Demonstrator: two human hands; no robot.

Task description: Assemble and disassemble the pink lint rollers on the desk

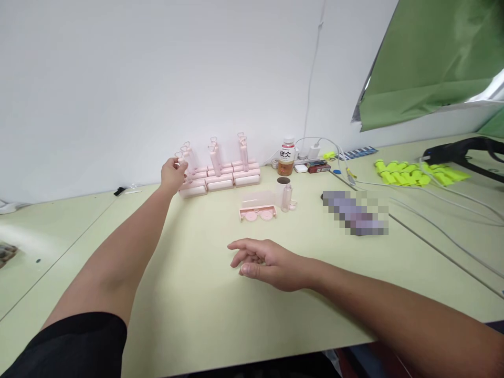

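Note:
My left hand (172, 176) reaches to the left end of a row of pink boxes (220, 182). Its fingers close around a clear pink tube (180, 156) with a heart-shaped loop on top; whether the tube still rests on the box there cannot be made out. Other such tubes (214, 160) stand upright on the boxes. Palm turned inward, my right hand (268, 262) hovers over the table with its fingers loosely apart and nothing in them. Beyond it lies an open pink case (258, 213) with two round parts inside. Beside that case stands another clear pink tube (286, 198).
A labelled bottle (286, 156) and a small white cup (280, 190) stand right of the boxes. White cables (413, 207) run across the right side. Bright yellow pieces (405, 173), a black device (464, 155) and a blurred flat item (354, 212) lie there too.

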